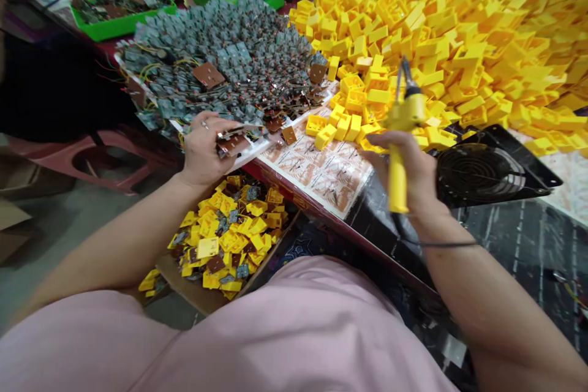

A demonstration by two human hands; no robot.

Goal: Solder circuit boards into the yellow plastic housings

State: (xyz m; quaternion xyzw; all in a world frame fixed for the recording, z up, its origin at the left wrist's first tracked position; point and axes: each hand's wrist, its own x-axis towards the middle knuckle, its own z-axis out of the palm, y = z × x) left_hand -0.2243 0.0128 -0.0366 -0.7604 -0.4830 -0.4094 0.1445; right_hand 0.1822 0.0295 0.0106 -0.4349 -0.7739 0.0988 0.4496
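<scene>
My left hand is closed on a small brown circuit board at the near edge of a big heap of grey and brown circuit boards with wires. My right hand grips a yellow soldering iron by its handle, tip pointing up and away, its black cord running back along my wrist. The iron hovers just in front of a large pile of yellow plastic housings. A few loose yellow housings lie on the printed sheet between my hands.
A black fan lies flat to the right of my right hand. Below the table edge a cardboard box holds yellow housings with boards in them. Green trays stand at the back left. A pink stool is on the floor at left.
</scene>
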